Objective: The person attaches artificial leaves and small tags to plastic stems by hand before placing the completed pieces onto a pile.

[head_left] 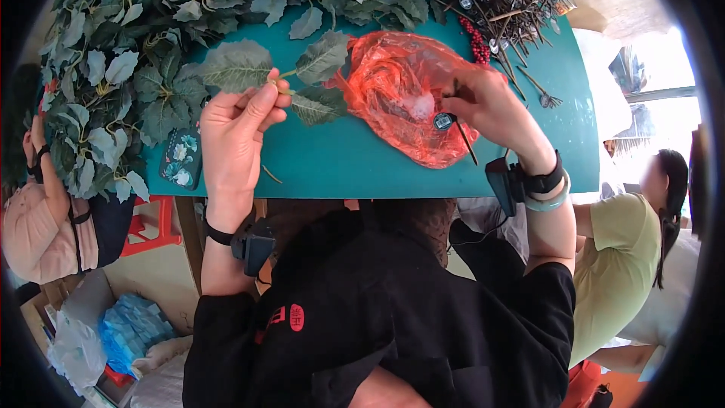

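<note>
My left hand [240, 128] pinches the thin stalk of an artificial leaf sprig [323, 58] between thumb and fingertips. Its broad green leaves spread to both sides of the fingers. Over the right part of a crumpled red plastic bag [374, 68], my right hand [495, 109] is closed around a thin dark brown stem [467, 143], which points down toward the table's near edge. A small dark round tag [443, 121] shows beside those fingers; whether it is fixed to the stem I cannot tell. Something whitish [420, 107] lies in the bag, too blurred to name.
Artificial leaf sprigs [113, 68] are heaped along the left and far sides of the green table [332, 174]. Brown stems [513, 0] pile at the far right, beside red berries [476, 41]. A phone [181, 159] lies at the left. People sit at both sides.
</note>
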The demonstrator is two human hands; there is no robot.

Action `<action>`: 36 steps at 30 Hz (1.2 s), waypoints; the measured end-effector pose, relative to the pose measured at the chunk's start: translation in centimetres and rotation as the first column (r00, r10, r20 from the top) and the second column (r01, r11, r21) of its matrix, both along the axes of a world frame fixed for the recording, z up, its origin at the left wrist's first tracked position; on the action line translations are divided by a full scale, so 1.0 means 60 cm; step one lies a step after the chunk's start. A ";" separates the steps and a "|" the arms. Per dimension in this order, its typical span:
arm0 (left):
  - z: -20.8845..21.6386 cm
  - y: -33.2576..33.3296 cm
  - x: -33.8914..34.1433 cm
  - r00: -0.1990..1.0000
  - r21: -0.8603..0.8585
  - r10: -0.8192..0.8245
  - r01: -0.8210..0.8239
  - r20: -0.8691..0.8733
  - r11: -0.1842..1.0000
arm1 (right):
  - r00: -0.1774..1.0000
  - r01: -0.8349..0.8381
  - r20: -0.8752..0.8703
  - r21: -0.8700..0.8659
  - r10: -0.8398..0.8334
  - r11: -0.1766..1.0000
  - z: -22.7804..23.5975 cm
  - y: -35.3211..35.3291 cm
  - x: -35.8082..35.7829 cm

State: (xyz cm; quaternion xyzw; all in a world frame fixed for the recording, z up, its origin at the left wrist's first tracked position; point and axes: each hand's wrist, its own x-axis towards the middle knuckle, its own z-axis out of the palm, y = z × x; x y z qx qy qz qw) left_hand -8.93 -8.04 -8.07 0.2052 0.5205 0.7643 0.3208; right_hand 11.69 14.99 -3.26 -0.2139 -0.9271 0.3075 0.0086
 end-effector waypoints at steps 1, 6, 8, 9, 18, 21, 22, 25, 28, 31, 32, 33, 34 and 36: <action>-0.004 0.002 0.003 0.999 0.022 -0.008 0.007 0.051 1.000 | 0.999 0.040 0.010 -0.087 -0.039 0.995 0.007 0.002 0.006; -0.006 0.017 0.030 0.989 0.063 -0.011 0.001 0.148 0.998 | 0.986 0.142 -0.018 -0.419 -0.164 0.897 0.039 -0.012 0.024; 0.000 0.023 0.047 0.990 0.053 0.015 -0.022 0.142 0.998 | 0.983 0.131 -0.043 -0.506 -0.176 0.853 0.057 -0.038 0.027; 0.002 0.028 0.058 0.983 0.072 -0.009 -0.004 0.181 0.997 | 0.976 0.158 -0.034 -0.559 -0.213 0.814 0.071 -0.061 0.026; -0.007 0.043 0.106 0.979 0.261 -0.173 0.140 0.107 0.955 | 0.859 -0.083 -0.505 -0.291 -0.079 0.953 0.041 -0.173 -0.023; -0.004 0.036 0.108 0.991 0.337 -0.110 0.080 0.073 0.938 | 0.793 0.010 -0.599 -0.167 -0.109 0.986 0.027 -0.183 -0.043; -0.004 0.034 0.108 0.992 0.336 -0.105 0.075 0.072 0.939 | 0.793 0.005 -0.599 -0.167 -0.105 0.986 0.023 -0.187 -0.047; -0.001 0.028 0.108 0.999 0.233 -0.025 0.029 -0.021 0.972 | 0.746 0.035 -0.661 -0.086 -0.083 0.996 0.016 -0.196 -0.057; 0.004 0.027 0.111 0.998 0.235 0.013 0.001 -0.059 0.972 | 0.718 0.041 -0.692 -0.066 -0.075 0.997 0.014 -0.200 -0.067; 0.004 0.024 0.109 0.996 0.264 0.024 0.000 -0.087 0.964 | 0.708 0.054 -0.702 -0.060 -0.080 0.997 0.015 -0.203 -0.071; 0.002 0.023 0.109 0.996 0.292 0.019 0.009 -0.092 0.956 | 0.714 0.061 -0.695 -0.064 -0.088 0.996 0.015 -0.205 -0.070; 0.001 0.023 0.109 0.995 0.319 0.015 0.018 -0.098 0.947 | 0.720 0.068 -0.687 -0.067 -0.095 0.995 0.015 -0.205 -0.069; 0.000 0.023 0.108 0.995 0.320 0.013 0.020 -0.098 0.947 | 0.719 0.070 -0.688 -0.066 -0.096 0.995 0.014 -0.204 -0.070; 0.000 0.023 0.107 0.994 0.328 0.011 0.027 -0.112 0.944 | 0.715 0.064 -0.695 -0.044 -0.077 0.997 0.011 -0.203 -0.072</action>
